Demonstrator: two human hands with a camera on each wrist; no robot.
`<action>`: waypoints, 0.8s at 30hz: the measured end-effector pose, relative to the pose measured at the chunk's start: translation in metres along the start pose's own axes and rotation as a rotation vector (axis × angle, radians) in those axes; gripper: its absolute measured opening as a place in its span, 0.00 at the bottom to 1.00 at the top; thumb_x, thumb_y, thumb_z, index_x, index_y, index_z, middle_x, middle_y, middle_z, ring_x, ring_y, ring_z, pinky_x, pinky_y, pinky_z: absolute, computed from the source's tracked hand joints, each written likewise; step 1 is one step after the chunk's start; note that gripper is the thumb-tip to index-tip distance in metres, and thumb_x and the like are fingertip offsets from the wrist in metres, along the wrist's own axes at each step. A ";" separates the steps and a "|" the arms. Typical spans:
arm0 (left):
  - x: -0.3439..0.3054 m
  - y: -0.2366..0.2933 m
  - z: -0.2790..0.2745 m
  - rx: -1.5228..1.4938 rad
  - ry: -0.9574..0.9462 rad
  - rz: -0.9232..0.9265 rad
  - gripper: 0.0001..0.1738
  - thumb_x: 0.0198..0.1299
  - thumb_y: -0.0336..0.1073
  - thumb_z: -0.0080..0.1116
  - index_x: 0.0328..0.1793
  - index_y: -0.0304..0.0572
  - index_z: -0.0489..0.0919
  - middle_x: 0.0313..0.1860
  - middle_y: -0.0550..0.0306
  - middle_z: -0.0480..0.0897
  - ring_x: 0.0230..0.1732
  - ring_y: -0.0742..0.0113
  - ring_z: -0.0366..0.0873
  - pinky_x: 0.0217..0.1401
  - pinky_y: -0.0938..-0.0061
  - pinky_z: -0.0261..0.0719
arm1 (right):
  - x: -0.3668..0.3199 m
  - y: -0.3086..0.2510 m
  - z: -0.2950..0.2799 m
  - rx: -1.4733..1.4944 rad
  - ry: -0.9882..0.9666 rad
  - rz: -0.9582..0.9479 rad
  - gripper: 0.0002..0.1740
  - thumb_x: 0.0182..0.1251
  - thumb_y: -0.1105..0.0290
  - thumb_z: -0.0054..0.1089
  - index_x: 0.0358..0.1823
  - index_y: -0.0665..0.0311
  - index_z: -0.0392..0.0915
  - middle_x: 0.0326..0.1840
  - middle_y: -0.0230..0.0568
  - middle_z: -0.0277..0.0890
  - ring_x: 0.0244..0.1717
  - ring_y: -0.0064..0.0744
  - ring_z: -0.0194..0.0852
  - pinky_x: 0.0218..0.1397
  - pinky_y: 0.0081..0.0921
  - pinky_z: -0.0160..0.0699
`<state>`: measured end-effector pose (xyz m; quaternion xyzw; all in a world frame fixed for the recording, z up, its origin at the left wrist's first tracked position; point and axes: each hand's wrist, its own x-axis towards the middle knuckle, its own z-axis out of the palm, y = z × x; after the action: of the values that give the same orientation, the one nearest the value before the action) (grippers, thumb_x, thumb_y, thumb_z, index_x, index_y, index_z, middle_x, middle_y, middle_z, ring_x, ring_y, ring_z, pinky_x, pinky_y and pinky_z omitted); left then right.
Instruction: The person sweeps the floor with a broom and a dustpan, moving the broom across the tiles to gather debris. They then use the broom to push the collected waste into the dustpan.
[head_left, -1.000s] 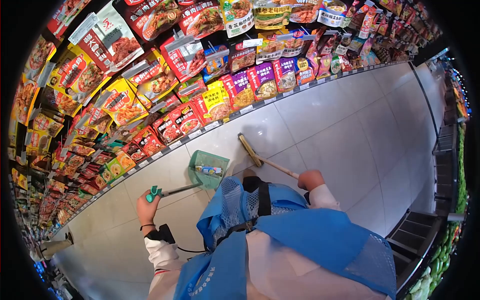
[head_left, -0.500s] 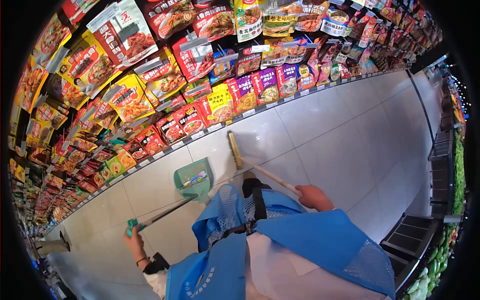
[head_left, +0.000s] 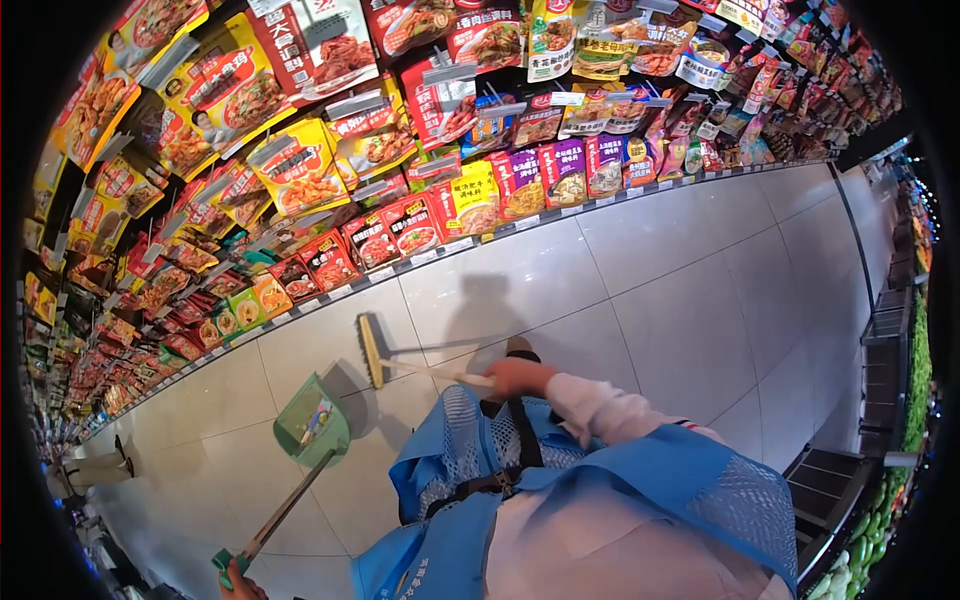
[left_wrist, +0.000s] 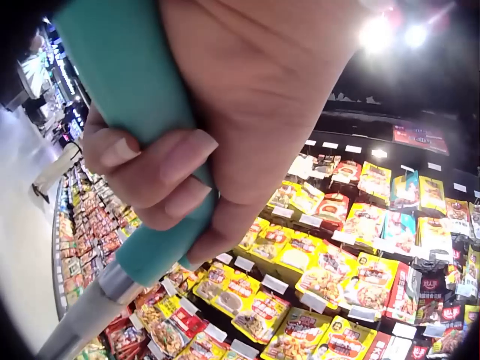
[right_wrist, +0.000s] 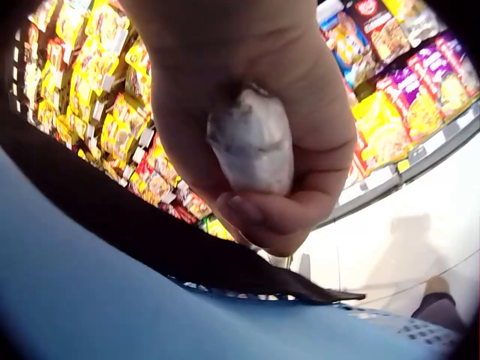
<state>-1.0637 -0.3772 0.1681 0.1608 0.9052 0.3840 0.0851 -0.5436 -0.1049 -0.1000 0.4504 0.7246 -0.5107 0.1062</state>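
At the lower left of the head view, my left hand (head_left: 240,586) grips the green handle of a long-handled dustpan (head_left: 338,432). The left wrist view shows its fingers curled round that green grip (left_wrist: 169,240), above a metal pole. A small blue-and-white packet (head_left: 317,418) lies in the green pan. My right hand (head_left: 522,378) holds the pale stick of a broom (head_left: 372,350) in front of my body. Its narrow yellowish bristle head is over the floor, right of the pan. In the right wrist view, fingers wrap the stick's whitish end (right_wrist: 255,142).
A shelf (head_left: 425,257) packed with colourful seasoning packets runs along the far side and left. Pale tiled floor (head_left: 690,290) lies between it and dark crates (head_left: 825,480) with green vegetables at the right. Another person's leg (head_left: 100,468) shows at the far left.
The dustpan and my left hand have moved left and nearer the lower edge. My right hand and the broom have swung left, bringing the broom head closer to the pan.
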 end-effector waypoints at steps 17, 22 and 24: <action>0.026 -0.071 -0.021 0.048 0.155 0.009 0.15 0.55 0.46 0.59 0.31 0.41 0.76 0.06 0.66 0.60 0.02 0.78 0.54 0.03 0.80 0.47 | 0.000 0.054 0.099 -0.486 0.210 0.404 0.11 0.60 0.60 0.49 0.36 0.48 0.81 0.32 0.39 0.81 0.36 0.42 0.82 0.36 0.40 0.78; 0.025 -0.063 0.009 0.048 0.029 0.061 0.13 0.56 0.44 0.59 0.32 0.42 0.75 0.07 0.67 0.61 0.03 0.79 0.54 0.04 0.81 0.47 | -0.064 0.074 0.044 -0.512 0.178 0.565 0.12 0.63 0.58 0.48 0.41 0.45 0.80 0.35 0.35 0.81 0.39 0.40 0.81 0.38 0.39 0.77; 0.028 -0.068 0.023 0.025 -0.040 0.051 0.11 0.56 0.42 0.59 0.35 0.43 0.76 0.07 0.68 0.61 0.04 0.80 0.53 0.04 0.80 0.45 | -0.084 0.081 0.029 -0.521 0.211 0.609 0.12 0.63 0.59 0.48 0.42 0.45 0.80 0.36 0.34 0.81 0.40 0.38 0.81 0.39 0.38 0.77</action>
<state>-1.0989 -0.3962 0.1022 0.1928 0.9037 0.3712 0.0914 -0.4422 -0.1688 -0.1137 0.6521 0.6703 -0.2066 0.2878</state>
